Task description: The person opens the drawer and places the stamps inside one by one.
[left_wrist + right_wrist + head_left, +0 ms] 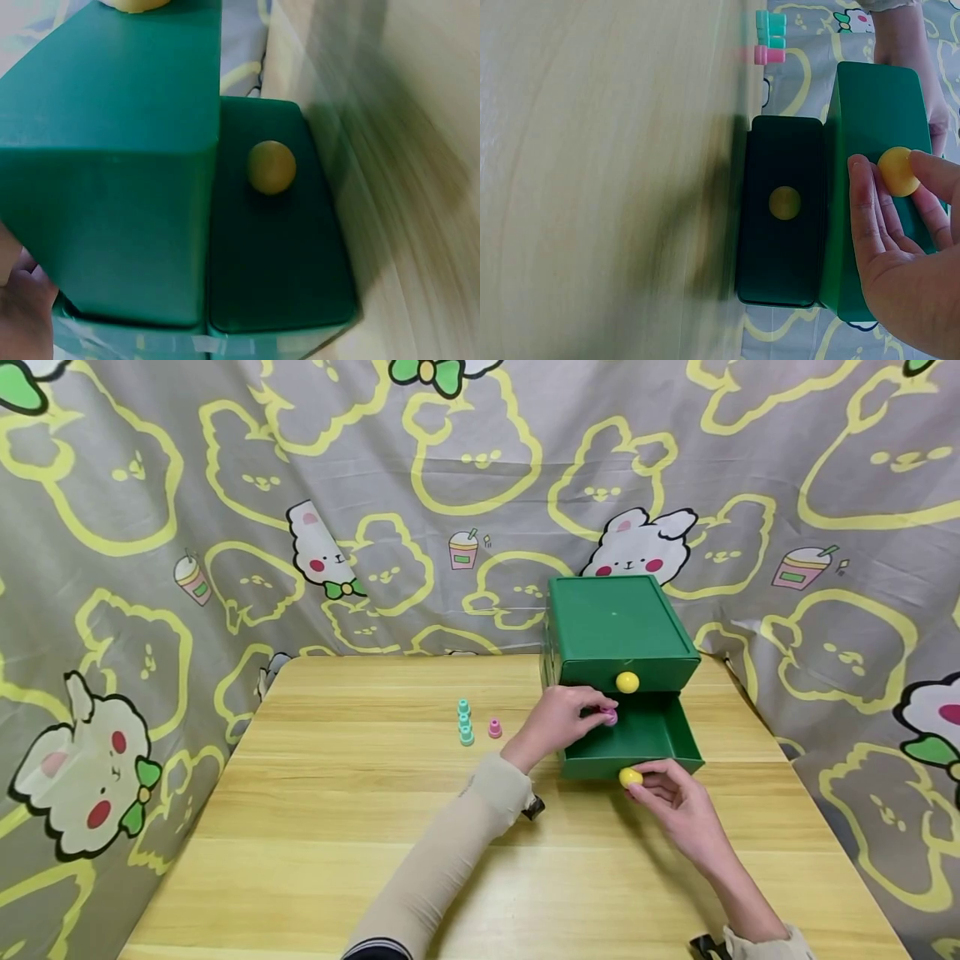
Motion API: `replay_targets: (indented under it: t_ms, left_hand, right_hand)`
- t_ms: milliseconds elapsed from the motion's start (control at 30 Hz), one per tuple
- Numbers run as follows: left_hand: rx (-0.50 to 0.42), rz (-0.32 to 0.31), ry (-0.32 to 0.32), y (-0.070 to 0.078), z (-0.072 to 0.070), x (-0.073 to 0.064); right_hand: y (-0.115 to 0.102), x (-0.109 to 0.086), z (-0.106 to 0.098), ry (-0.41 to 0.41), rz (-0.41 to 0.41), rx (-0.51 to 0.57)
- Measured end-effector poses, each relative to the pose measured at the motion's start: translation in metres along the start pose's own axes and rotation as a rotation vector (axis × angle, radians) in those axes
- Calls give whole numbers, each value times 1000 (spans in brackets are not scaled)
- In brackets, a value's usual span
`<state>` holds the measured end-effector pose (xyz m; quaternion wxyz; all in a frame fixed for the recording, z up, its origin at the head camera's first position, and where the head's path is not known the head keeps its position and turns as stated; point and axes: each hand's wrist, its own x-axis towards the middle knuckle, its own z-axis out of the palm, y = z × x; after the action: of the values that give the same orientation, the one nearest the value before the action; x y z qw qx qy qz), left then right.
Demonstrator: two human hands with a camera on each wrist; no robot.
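The left hand (558,720) pinches a small purplish-pink peg (611,717) at the left side of the pulled-out drawer (633,768), smooth green and box-shaped, whose round, glossy yellow knob (631,778) the right hand (678,806) grips. Farther left on the wood-grained worktop (337,827), a ridged pink peg (495,729) stands just right of a close row of teal pegs (466,737), near to far

Your head view is bright and fairly sharp, with soft shadows on the worktop (300,827). Your wrist views look softer and hazier, with the bottom drawer (780,255) in dark shade.
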<state>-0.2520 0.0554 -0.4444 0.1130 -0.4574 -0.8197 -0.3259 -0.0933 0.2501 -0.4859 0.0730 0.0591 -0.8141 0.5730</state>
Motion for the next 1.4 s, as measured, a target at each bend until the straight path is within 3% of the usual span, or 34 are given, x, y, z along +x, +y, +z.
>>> replay_targets:
  t_ms: [200,433,900,1233,1400]
  left_hand:
    - [45,-5,-81,7,3,10]
    - [80,-67,-175,9,7,12]
    - [105,-98,-259,9,8,16]
    - [145,-106,-287,10,8,16]
    - [121,-105,-272,10,8,14]
  right_hand:
    - [0,1,0,0,-11,9]
    - [2,1,0,2,11,5]
    - [0,0,-1,-1,4,16]
    - [4,1,-2,0,30,1]
    - [4,0,-1,2,22,-4]
